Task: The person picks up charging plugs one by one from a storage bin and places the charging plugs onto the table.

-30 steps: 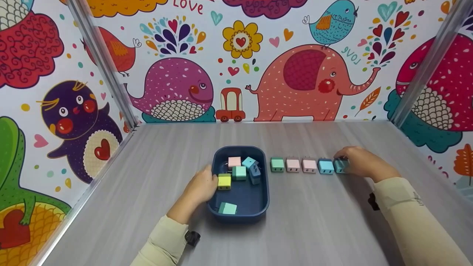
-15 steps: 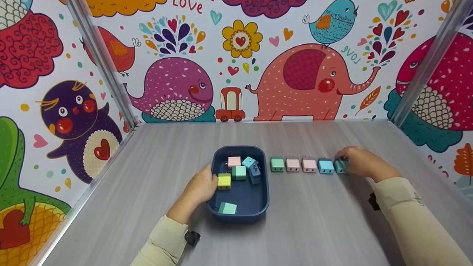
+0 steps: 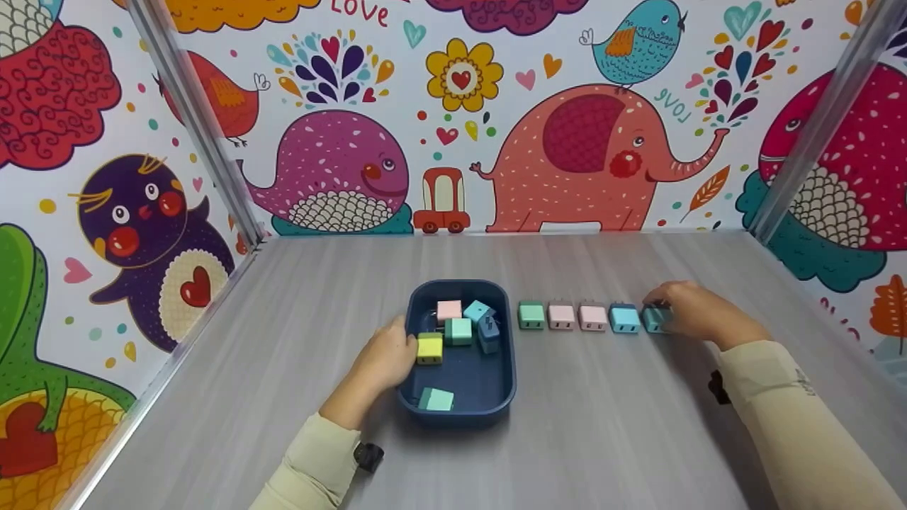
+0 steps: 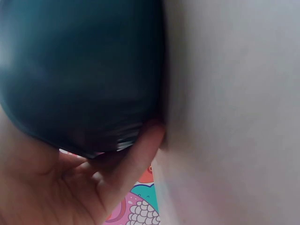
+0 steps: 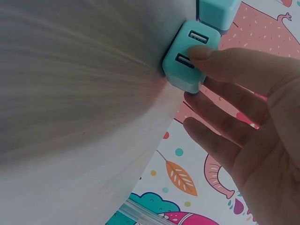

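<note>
In the head view my left hand [image 3: 386, 354] holds the left side of a dark blue plastic bin [image 3: 471, 386]. In the left wrist view, fingers [image 4: 136, 161] reach around the bin's wall [image 4: 84, 79] close to the tabletop. At the right end of a row of plug chargers, my right hand [image 3: 698, 312] pinches a teal USB charger [image 3: 653, 319]. The right wrist view has the thumb on the face with two USB ports of this charger [image 5: 176, 72], fingers behind it. It stands on the table, right beside a light blue charger [image 3: 625, 319].
The row continues leftward with two pink chargers, the nearer one [image 3: 592, 316] beside the light blue, then a green charger [image 3: 531, 315] near the bin. Several loose chargers lie in the bin, among them a yellow charger [image 3: 429, 349]. Patterned wall panels [image 3: 453, 142] enclose the grey table [image 3: 602, 425].
My right hand and the teal charger have shifted very slightly to the right. The left hand and the bin have stayed in place.
</note>
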Demonstrator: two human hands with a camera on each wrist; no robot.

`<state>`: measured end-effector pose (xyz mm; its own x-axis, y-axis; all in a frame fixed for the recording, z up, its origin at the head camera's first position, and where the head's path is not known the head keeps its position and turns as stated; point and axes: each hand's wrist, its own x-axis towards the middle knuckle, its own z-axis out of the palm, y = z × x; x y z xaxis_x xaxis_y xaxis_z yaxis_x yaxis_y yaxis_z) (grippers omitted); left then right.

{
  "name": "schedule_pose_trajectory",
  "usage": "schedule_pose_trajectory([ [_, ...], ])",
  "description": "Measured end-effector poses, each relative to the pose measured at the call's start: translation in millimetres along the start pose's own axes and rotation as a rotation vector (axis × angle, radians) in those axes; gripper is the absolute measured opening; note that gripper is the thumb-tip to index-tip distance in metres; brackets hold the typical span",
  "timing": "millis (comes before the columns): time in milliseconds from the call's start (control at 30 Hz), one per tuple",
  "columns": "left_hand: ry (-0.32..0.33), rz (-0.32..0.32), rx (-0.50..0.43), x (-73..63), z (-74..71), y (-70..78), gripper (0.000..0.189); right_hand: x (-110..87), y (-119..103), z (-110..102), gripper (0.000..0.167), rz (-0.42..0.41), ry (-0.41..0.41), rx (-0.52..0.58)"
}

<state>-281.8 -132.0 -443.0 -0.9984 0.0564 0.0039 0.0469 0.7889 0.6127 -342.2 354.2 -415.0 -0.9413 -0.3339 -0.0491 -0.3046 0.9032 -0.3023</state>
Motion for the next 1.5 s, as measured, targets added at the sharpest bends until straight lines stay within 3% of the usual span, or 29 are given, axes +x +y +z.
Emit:
schedule_pose_trajectory([
  [500, -0.009, -0.011, 0.001, 0.3, -0.4, 0.3, 0.054, 0.7, -0.6, 1.5, 0.044, 0.009, 0.011, 0.001],
  [1033, 0.022, 0.022, -0.002, 0.2, 1.0, -1.0, 0.048, 0.4, 0.6, 1.7, 0.044, -0.008, 0.020, -0.014],
  [1500, 0.022, 0.026, -0.008, -0.2, 0.8, -1.1, 0.048, -1.3, -4.7, -6.1, 0.046, 0.033, -0.021, 0.006],
])
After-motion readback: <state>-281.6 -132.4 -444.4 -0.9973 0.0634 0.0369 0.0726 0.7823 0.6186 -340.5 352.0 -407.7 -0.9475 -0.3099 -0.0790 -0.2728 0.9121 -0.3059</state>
